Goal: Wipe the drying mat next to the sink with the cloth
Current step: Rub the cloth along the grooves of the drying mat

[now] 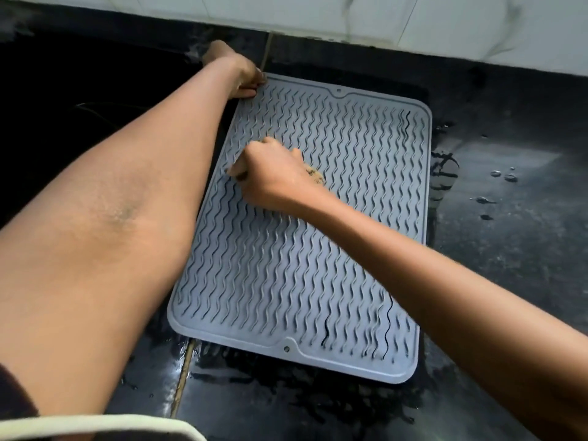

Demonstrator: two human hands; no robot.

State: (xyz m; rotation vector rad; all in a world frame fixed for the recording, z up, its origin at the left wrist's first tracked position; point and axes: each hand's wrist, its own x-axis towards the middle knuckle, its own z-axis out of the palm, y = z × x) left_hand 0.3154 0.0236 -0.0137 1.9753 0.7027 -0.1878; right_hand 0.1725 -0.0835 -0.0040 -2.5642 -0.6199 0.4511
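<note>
While the right hand (273, 176) rubs a small brownish cloth (315, 177) on the drying mat (286, 265), the job looks only partly done, though it is hard to say how much. The right hand is curled tight around the cloth, so only a little bit of cloth pokes out by the wrist side. It is pressing on the far left part of the mat. The near half and the right side look like they may need wiping too, but I cannot tell wet from dry on the mat itself.

The left hand (237, 73) is at the far left corner of the mat. Its fingers are bent over the edge there and seem to hold the mat so it does not slide.

The mat is grey and soft looking, with rounded corners and a raised rim. It is covered in rows of little wavy bumps. There is a small round hole in a tab at the far edge and another at the near edge. It lies flat on the dark, shiny desk (509, 218), close to the far edge by the white wall (381, 20). Water drops and puddles sit on the desk around the mat.
</note>
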